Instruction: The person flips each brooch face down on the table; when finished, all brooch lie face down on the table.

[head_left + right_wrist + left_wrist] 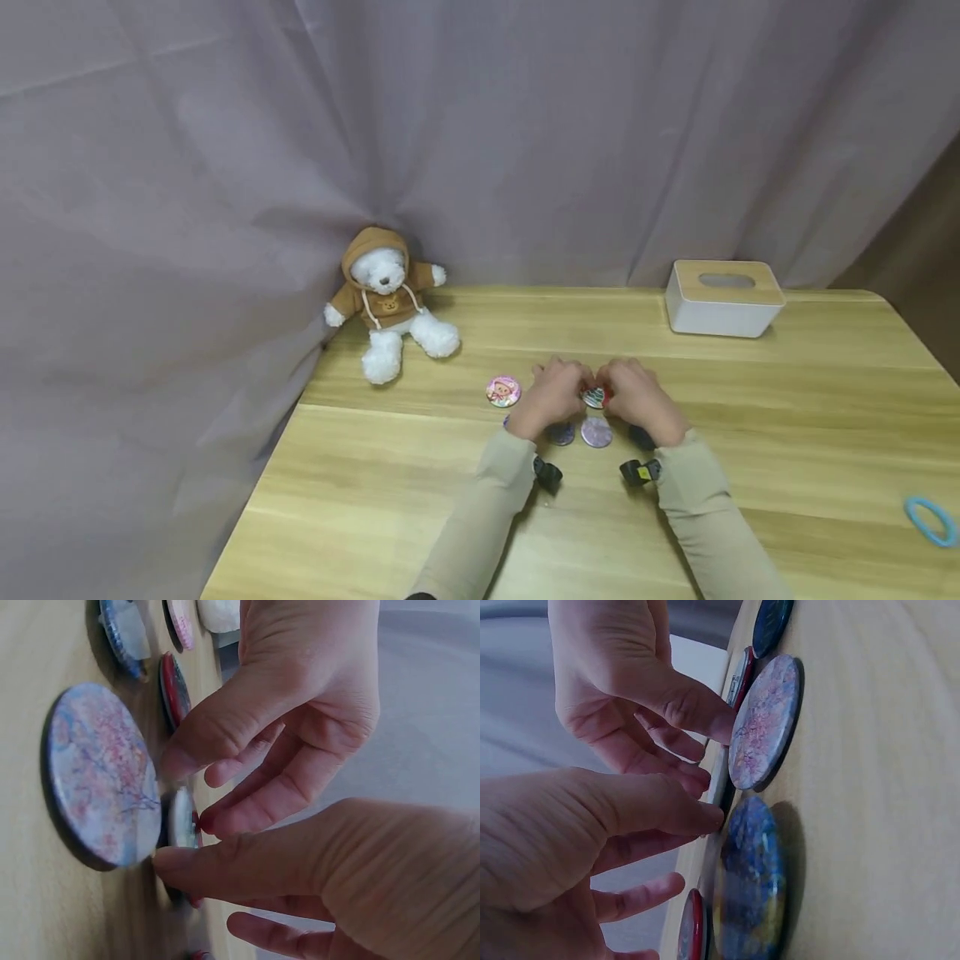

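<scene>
Beige sleeves (480,517) stretch over the table (330,500), left hand (553,398) and right hand (639,398) both pinching a red-and-green badge (596,399).

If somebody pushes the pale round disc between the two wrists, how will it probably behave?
The pale disc is probably stiff, since its face and rim look evenly round. It would likely slide rather than roll, because it lies flat on the table. It is perhaps light, as its edge looks thin.

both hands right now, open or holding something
Left hand: closed, pinching the red-and-green badge.
Right hand: closed, pinching the same badge from the other side.
</scene>
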Available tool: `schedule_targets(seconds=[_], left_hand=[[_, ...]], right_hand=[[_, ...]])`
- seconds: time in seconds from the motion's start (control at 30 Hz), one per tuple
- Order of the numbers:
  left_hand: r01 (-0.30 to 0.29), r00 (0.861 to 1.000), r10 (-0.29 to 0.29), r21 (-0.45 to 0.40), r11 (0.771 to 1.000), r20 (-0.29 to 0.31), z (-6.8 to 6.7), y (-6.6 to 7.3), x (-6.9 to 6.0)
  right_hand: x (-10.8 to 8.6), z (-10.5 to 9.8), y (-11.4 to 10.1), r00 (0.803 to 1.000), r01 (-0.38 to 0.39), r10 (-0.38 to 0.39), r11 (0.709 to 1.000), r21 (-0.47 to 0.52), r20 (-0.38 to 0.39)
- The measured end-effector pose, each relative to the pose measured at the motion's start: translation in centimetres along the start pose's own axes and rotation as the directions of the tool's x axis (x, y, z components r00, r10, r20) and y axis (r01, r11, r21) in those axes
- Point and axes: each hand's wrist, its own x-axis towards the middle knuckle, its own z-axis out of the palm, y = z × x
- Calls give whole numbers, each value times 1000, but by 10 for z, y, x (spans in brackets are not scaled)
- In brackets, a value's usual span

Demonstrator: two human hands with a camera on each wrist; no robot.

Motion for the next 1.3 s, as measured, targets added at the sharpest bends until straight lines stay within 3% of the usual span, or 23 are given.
schedule_targets(seconds=[0.27,0.5,0.9,1.3], left_hand=[[21,1000,-21,-14,1000,8,2,1,-1],[-15,1000,13,-59,998,-26,-2,-2,3],[-28,998,22,-97,995,-65,-4,-9,0],[-46,995,35,-105,993,-98,-14,-11,-5]], right_hand=[[-2,5,5,1000,12,-12,1000,-1,17],[0,-6,9,998,50,-53,996,77,30],[-3,-11,12,998,51,-55,992,111,29],[1,-11,7,999,34,-30,994,104,-45]])
